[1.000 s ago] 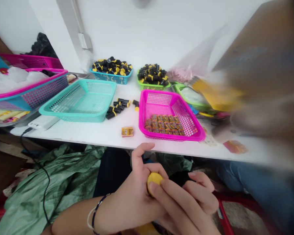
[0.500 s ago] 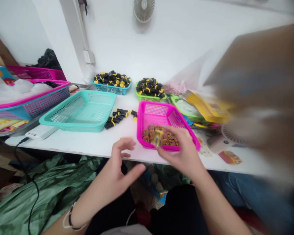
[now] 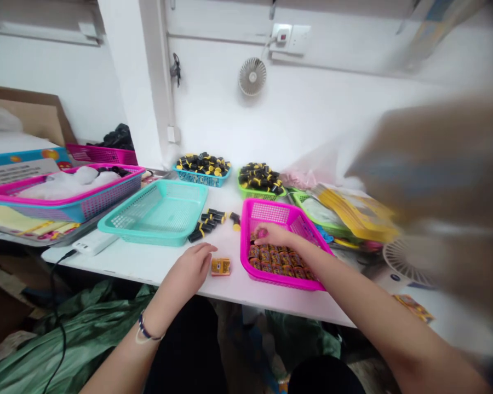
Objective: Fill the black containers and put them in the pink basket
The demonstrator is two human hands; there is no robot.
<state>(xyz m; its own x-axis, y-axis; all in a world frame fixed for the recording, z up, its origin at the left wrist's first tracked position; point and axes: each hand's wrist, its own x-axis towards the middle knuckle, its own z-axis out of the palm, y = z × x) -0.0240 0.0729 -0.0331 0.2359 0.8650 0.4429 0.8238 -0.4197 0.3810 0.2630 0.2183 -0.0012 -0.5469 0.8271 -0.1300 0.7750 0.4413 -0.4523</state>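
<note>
My right hand (image 3: 271, 235) reaches into the pink basket (image 3: 285, 280), its fingertips pinched round a small labelled cylinder mostly hidden by them. Just below those fingers lie rows of small labelled cylinders (image 3: 276, 257), brown and yellow, packed side by side along the near part of the basket. My left hand (image 3: 191, 268) rests near the table's front edge, fingers stretched and holding nothing. Beside its fingertips sits a small stack of yellow-orange labels (image 3: 221, 266); whether they touch is unclear.
Loose black-and-yellow cylinders (image 3: 207, 223) lie between the turquoise basket (image 3: 148, 236) and the pink one. Behind stand a blue basket (image 3: 201, 178) and a green basket (image 3: 258, 192) heaped with similar pieces. Yellow packaging (image 3: 355, 210) and a fan (image 3: 406, 261) are at right.
My right hand has moved from the pink basket's near edge deeper inside, towards the far end of the rows. My left hand has lowered to the table beside the labels. The view has tilted up.
</note>
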